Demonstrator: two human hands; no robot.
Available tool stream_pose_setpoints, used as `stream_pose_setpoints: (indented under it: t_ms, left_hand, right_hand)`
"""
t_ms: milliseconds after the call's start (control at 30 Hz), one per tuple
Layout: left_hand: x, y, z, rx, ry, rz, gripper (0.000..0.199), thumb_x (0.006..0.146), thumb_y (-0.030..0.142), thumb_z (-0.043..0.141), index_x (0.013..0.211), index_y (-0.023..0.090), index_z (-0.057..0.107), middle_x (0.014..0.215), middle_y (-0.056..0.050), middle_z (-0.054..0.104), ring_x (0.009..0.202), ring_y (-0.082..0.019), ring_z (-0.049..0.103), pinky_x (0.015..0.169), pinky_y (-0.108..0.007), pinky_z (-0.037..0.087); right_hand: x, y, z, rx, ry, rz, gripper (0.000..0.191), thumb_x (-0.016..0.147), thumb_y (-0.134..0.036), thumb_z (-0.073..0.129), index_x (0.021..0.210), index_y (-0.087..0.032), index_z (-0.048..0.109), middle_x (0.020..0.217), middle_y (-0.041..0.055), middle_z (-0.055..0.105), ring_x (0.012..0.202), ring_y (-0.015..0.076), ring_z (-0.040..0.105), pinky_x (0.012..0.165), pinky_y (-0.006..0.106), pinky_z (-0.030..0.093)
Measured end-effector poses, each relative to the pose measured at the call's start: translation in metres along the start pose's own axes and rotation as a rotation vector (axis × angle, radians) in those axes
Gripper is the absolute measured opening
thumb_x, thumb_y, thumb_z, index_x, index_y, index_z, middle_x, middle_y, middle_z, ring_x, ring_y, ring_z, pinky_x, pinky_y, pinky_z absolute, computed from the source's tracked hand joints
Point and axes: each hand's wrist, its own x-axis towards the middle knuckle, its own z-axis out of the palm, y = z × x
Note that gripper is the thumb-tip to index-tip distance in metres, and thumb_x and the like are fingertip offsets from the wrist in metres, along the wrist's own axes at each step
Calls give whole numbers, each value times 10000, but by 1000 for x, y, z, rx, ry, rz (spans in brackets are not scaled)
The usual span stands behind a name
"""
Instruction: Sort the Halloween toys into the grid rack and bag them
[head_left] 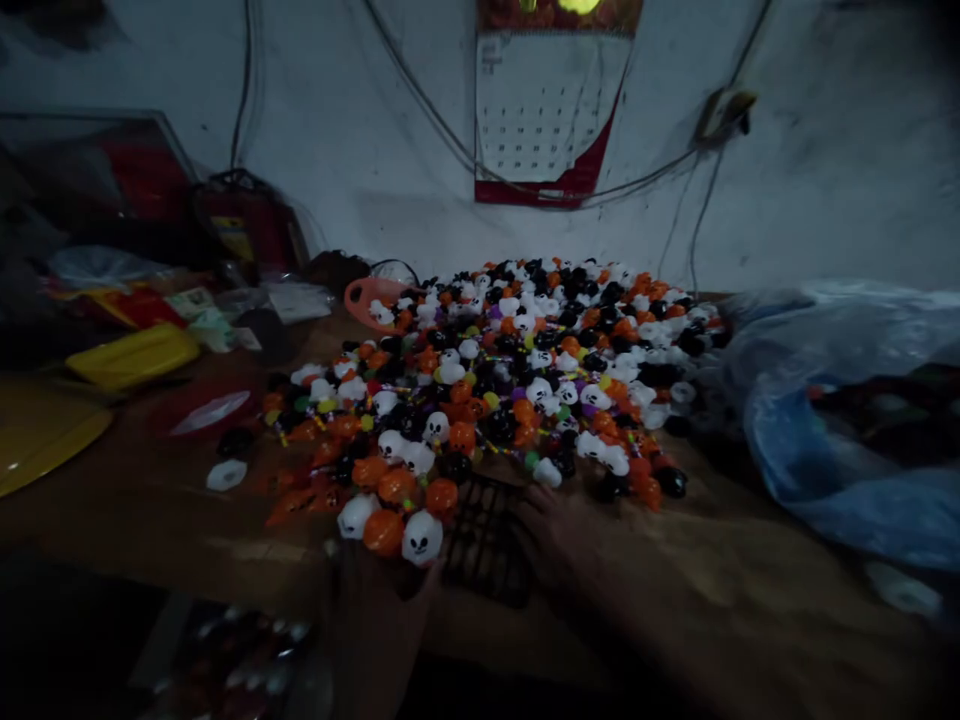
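A big heap of small plastic toys [525, 370] covers the wooden table [750, 590]: orange pumpkins, white skull faces and black ones, with coloured beads among them. At the heap's near edge lies a black mesh piece [484, 540]. My right hand [559, 540] is at the mesh's right side, fingers on its edge. My left hand [375, 620] comes up from below in deep shadow, right under a white skull toy [421, 537] and an orange pumpkin toy [384, 532]. Its fingers are too dark to read.
A blue plastic bag [832, 420] bulges on the right. At the left are a yellow lid [45, 430], a yellow tray [131, 355], an orange plastic piece [367, 298] and packets. A calendar [551, 110] and cables hang on the wall. More toys lie below the table edge [247, 660].
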Motion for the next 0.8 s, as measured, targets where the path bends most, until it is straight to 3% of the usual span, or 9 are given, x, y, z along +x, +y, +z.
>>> stream_pose_setpoints:
  t_ms: [100,233,367,433,500,600,700,800]
  left_hand:
    - [12,13,-4,128,-27,-55,817,739,594,564,1324,66,347,1393,-280,385,1233,-472,432,941,-626,406]
    - [16,23,-8,116,-33,-70,846,707,628,588,1310,87,342,1355,-258,426,1265,-457,407,971,-618,394]
    - [9,4,-1,82,-26,-5,936,663,642,638,1370,124,307,1365,-222,441,1305,-449,361,1019,-620,361]
    - [4,-13,2,106,-54,119,827,708,612,614,1352,155,367,1351,-199,471,1311,-454,348,999,-640,368]
    - [1,-27,3,125,-81,253,633,816,517,533,1349,205,396,1351,-167,488,1316,-414,365,994,-646,365]
    - [1,-32,0,126,-125,346,537,907,359,434,1418,255,308,1392,-135,458,1324,-332,387,1005,-588,389]
    - [4,-25,-2,134,-115,358,641,895,340,473,1466,241,197,1448,-151,382,1372,-332,305,1016,-565,394]
    - [7,-22,2,166,-64,367,730,869,362,509,1482,214,141,1492,-169,306,1409,-356,205,1052,-605,334]
  right_hand:
    - [17,10,-10,32,15,-18,230,933,-214,413,878,-253,633,876,47,614,849,196,592,698,309,496]
    - [38,20,-27,-128,195,50,255,934,-195,404,876,-210,652,817,53,603,738,174,564,651,293,439]
    - [81,26,-47,-360,281,1,234,896,-161,446,1005,-168,653,941,101,601,881,228,501,768,355,390]
    - [110,30,-54,-412,228,-19,264,878,-160,464,1071,-176,643,1055,114,594,978,264,459,831,405,345]
    - [136,38,-54,-406,59,-35,249,846,-167,500,1032,-184,666,1092,107,599,1025,282,438,856,432,301]
    - [159,52,-42,-350,-136,-56,199,782,-193,573,936,-193,700,1044,93,629,1017,285,449,827,426,276]
    - [162,62,-28,-303,-144,-75,198,771,-192,585,925,-213,707,1016,74,651,1008,276,466,821,421,264]
    - [156,66,-30,-281,-113,-77,186,814,-171,544,909,-216,697,1033,47,665,1018,240,486,852,405,267]
